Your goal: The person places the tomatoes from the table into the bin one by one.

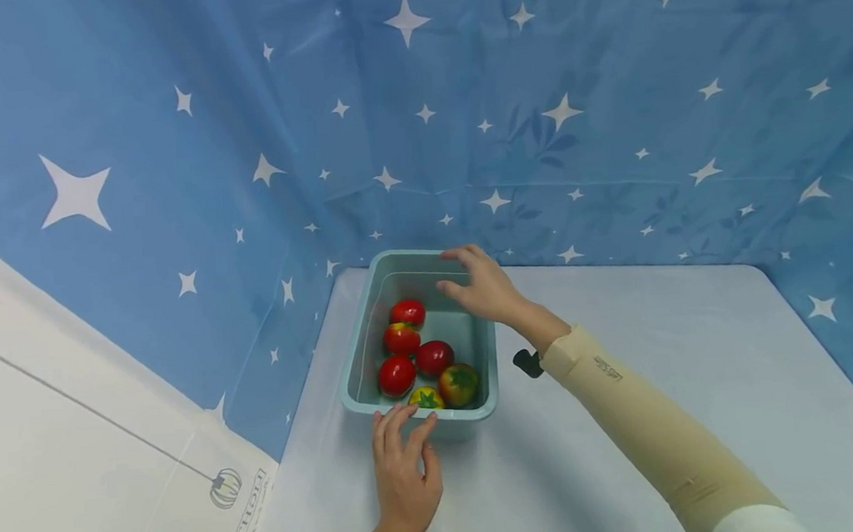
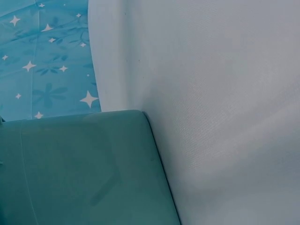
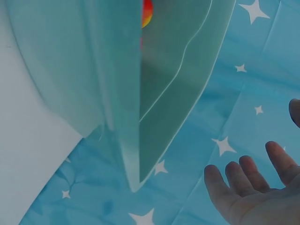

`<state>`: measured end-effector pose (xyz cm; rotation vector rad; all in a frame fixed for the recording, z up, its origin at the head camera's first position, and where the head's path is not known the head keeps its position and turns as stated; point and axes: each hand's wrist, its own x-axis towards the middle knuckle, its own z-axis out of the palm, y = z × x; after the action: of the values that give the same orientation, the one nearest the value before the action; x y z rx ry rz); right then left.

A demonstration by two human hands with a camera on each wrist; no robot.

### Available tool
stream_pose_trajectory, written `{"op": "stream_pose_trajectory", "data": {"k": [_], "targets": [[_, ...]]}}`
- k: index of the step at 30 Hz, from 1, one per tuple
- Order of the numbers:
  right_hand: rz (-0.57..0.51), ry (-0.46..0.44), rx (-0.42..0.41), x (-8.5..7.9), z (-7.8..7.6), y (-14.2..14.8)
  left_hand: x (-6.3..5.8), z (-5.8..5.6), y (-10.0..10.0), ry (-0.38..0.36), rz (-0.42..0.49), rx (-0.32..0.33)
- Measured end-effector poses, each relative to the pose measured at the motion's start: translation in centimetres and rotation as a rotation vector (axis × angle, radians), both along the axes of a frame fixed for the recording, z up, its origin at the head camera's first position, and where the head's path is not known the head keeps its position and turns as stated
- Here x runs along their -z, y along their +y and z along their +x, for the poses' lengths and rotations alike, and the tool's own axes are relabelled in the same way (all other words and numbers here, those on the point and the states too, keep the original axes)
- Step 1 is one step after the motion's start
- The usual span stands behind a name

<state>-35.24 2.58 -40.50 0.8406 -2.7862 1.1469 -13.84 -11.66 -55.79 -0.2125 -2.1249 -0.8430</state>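
A pale teal plastic bin [image 1: 356, 363] stands on the white table, with several glossy red, yellow and green fruits inside. Among them are a red one [image 1: 397, 376], a dark red one [image 1: 434, 358], a red-green one [image 1: 459, 384] and a yellow one with a green star-shaped top [image 1: 426, 397]. My left hand [image 1: 405, 476] is at the bin's near rim, fingers loosely bent; whether the fingertips touch it I cannot tell. Over the far right part of the bin hovers my right hand [image 1: 486, 285], fingers spread, holding nothing. The right wrist view shows that hand [image 3: 255, 194] apart from the bin wall [image 3: 112, 93].
A blue curtain with white stars [image 1: 415, 116] hangs right behind the bin and along the left side. The white table [image 1: 666, 347] extends to the right. A pale printed cloth [image 1: 92, 409] covers the lower left.
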Motion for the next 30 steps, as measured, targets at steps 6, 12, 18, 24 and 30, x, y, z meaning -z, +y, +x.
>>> {"op": "stream_pose_trajectory", "data": {"k": [6,12,18,24,30], "targets": [[-0.009,0.000,-0.002,0.3,0.1,1.4,-0.2,0.2,0.1,-0.008,0.006,0.011],[-0.007,-0.006,0.021,0.7,0.1,3.1,-0.1,0.2,0.2,0.003,0.000,0.011],[0.008,-0.006,0.070,1.4,0.2,5.3,-0.2,0.2,0.3,-0.007,-0.008,0.005],[0.028,-0.031,0.155,2.6,0.2,8.2,-0.4,0.3,0.4,-0.016,-0.007,0.009],[0.025,-0.042,0.219,3.4,0.3,11.3,-0.9,0.6,0.6,-0.044,-0.003,0.012]]}}
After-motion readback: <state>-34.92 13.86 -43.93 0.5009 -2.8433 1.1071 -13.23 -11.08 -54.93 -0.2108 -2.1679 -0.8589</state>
